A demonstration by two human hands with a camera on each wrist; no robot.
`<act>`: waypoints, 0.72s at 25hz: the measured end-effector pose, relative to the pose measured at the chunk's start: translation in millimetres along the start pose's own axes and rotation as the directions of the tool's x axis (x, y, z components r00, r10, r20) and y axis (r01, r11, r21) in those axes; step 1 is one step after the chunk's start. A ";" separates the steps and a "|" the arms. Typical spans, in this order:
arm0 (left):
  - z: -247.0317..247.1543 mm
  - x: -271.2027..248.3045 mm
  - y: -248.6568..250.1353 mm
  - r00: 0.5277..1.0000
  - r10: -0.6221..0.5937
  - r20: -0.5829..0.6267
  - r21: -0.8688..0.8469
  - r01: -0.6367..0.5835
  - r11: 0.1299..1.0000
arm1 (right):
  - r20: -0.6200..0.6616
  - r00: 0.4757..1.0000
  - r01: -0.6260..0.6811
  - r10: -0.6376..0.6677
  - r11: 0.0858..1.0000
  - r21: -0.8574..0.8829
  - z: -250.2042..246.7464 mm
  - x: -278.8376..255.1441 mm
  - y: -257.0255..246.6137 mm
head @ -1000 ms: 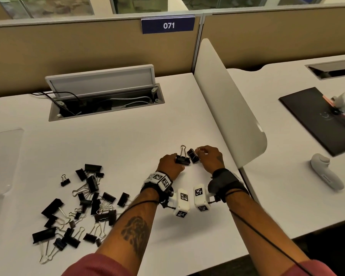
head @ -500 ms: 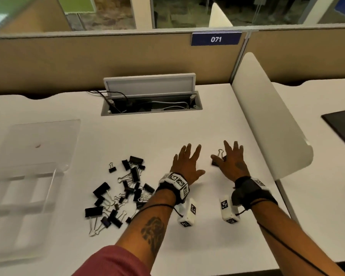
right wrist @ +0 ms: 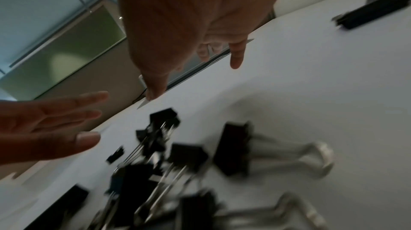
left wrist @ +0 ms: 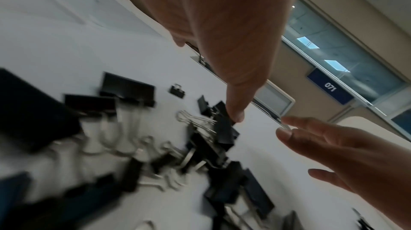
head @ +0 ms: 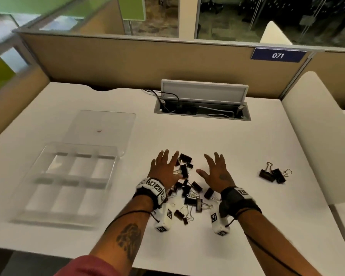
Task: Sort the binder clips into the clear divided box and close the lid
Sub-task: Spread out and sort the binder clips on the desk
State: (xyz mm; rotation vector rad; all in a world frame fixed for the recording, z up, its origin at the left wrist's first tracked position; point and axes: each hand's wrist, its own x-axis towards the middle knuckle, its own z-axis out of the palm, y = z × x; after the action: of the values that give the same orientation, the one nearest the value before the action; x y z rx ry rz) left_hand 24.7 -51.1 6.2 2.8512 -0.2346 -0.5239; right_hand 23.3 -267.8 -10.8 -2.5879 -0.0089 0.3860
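A heap of black binder clips lies on the white desk between and under my two hands. My left hand hovers flat over the heap's left side, fingers spread, holding nothing. My right hand is spread the same way over the heap's right side. Two more black clips sit apart at the right. The clear divided box stands at the left, its compartments bare and its clear lid lying open behind it. The left wrist view shows my left fingertips just above the clips.
An open cable hatch with its flap raised is sunk into the desk at the back. A tan partition runs behind it. A white curved divider borders the desk's right side.
My hands let go of the two clips at the right, spread open, and moved left over the main heap. The head camera swung left, bringing the clear box into view.
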 end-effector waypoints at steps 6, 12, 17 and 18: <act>-2.6 -23.2 -64.6 0.994 -0.090 0.068 -0.056 0.094 0.994 | 0.086 0.994 0.079 -0.070 0.991 -0.109 31.5 8.6 -43.4; -2.2 -32.4 -85.8 0.970 -0.240 0.048 -0.103 0.243 0.964 | 0.129 0.991 0.003 0.027 0.975 -0.223 43.9 15.9 -60.9; -1.0 -24.3 -77.8 0.942 -0.317 0.110 -0.112 0.329 0.938 | 0.102 0.994 -0.033 0.049 0.988 -0.150 45.8 17.0 -64.2; 0.6 -21.7 -75.2 0.940 -0.316 0.126 -0.103 0.329 0.939 | 0.104 0.994 -0.030 0.043 0.991 -0.127 45.0 16.8 -64.8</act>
State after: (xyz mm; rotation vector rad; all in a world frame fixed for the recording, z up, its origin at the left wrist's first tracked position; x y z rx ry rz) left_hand 13.1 25.3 -6.3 2.7545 0.2480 -0.7289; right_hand 31.5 -188.1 -20.2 -2.6914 -0.0237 0.5527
